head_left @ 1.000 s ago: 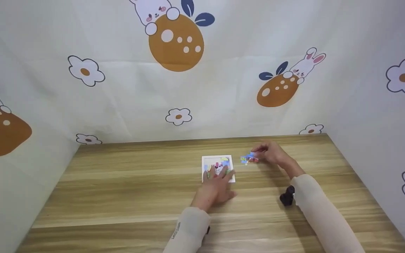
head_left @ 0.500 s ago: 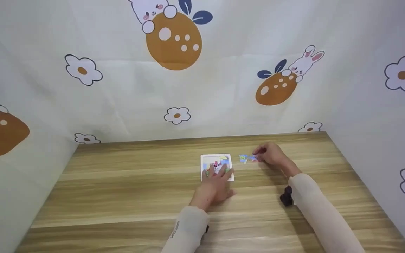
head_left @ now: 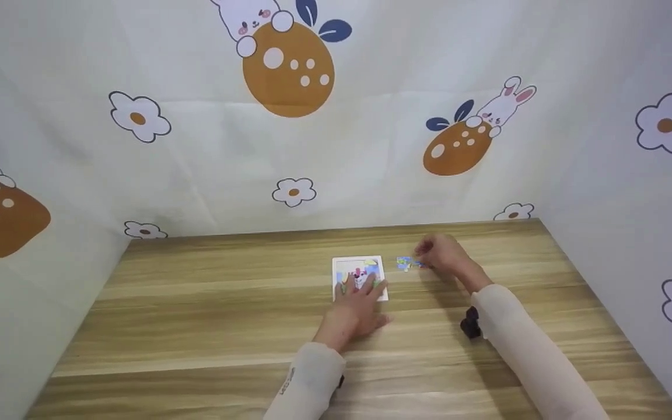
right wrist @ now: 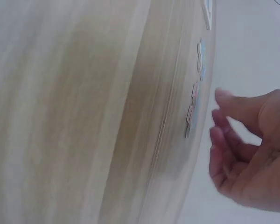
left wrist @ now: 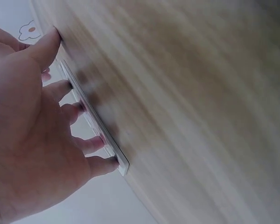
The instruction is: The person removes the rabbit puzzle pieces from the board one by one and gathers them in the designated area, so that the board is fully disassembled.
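Note:
My left hand (head_left: 354, 309) lies with its fingers spread on a small white-framed jigsaw puzzle (head_left: 345, 260) that shows a cartoon animal. In the left wrist view, several fingertips press on the thin puzzle frame (left wrist: 122, 164), while the thumb touches the wood beside it. To the right of the frame, colourful jigsaw pieces (head_left: 404, 263) lie flat on the table. My right hand (head_left: 444, 252) hovers just over the right end of these pieces. From the right wrist, a piece with a reddish edge (right wrist: 191, 113) sits below the loosely curled fingers, and nothing shows between thumb and fingers.
The wood-grain table (head_left: 196, 303) ends at a pale curtain (head_left: 196, 157) printed with rabbits, oranges and flowers. Curtain also closes off both sides. A black wrist device (head_left: 471, 324) sticks out from the right sleeve.
A second ago my right fingers were at the right-hand puzzle piece, which stood tilted; now it lies flat and the hand has lifted off it. My left hand stays on the frame.

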Available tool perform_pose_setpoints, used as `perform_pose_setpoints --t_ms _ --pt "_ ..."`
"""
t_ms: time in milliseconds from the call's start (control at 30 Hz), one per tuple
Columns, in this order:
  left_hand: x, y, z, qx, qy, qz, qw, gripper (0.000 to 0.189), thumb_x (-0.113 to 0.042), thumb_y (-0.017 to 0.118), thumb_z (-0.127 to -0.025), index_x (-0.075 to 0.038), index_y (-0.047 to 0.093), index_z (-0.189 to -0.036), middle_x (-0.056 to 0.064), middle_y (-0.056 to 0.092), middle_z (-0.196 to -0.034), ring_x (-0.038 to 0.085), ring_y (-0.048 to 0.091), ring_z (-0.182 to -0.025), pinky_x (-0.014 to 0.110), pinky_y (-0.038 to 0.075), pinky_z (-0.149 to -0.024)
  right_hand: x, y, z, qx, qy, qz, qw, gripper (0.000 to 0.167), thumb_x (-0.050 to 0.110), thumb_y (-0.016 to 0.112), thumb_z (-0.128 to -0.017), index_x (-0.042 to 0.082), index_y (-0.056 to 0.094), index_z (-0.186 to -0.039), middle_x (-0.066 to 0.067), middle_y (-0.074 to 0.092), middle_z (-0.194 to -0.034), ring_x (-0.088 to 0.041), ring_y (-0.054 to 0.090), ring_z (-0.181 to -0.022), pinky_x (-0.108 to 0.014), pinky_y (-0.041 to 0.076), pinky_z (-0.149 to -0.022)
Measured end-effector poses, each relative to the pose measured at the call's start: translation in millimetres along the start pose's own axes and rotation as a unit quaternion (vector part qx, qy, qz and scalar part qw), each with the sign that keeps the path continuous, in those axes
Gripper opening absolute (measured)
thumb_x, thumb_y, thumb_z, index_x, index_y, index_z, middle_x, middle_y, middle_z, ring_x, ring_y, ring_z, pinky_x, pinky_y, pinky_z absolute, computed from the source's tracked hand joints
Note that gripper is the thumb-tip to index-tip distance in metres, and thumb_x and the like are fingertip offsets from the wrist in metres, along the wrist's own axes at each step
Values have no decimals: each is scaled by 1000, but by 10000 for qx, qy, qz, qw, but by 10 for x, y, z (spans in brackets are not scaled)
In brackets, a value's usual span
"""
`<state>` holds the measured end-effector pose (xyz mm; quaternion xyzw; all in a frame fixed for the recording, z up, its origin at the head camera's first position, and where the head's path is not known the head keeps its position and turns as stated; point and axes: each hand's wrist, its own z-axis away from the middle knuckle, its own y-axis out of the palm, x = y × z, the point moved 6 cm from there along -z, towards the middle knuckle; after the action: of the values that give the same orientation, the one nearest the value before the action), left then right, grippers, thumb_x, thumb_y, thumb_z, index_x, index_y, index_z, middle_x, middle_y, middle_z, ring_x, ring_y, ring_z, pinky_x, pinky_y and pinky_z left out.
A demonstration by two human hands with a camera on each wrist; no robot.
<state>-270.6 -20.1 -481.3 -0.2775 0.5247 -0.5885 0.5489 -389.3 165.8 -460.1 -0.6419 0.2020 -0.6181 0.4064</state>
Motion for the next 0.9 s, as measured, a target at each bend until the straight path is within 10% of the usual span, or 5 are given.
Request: perform_pose_setpoints --t_ms 367,667,900 --pt "10 8 -9 -119 150 240 9995 69 -50 55 -99 -25 31 -158 2 19 -169 41 11 -156 59 16 -126 -58 5 28 36 -31 240 9997 22 2 73 -87 -5 71 -107 -23 72 -112 -38 66 -110 -48 53 -100" --pt "87 -21 10 82 444 510 9977 63 -45 56 -100 -26 37 -156 -1 20 -169 40 7 -157 54 12 -128 187 57 -17 181 -376 -61 9991 21 9 67 -94 -1 72 -111 -19 71 -109 -20 64 -87 -30 55 -77" --pt "116 -30 17 125 652 451 9968 61 -41 57 -100 -26 38 -155 5 20 -169 40 10 -156 54 15 -127 412 208 -88 289 -762 82 9966 18 10 66 -95 1 73 -109 -15 73 -105 -21 64 -92 -35 54 -81"
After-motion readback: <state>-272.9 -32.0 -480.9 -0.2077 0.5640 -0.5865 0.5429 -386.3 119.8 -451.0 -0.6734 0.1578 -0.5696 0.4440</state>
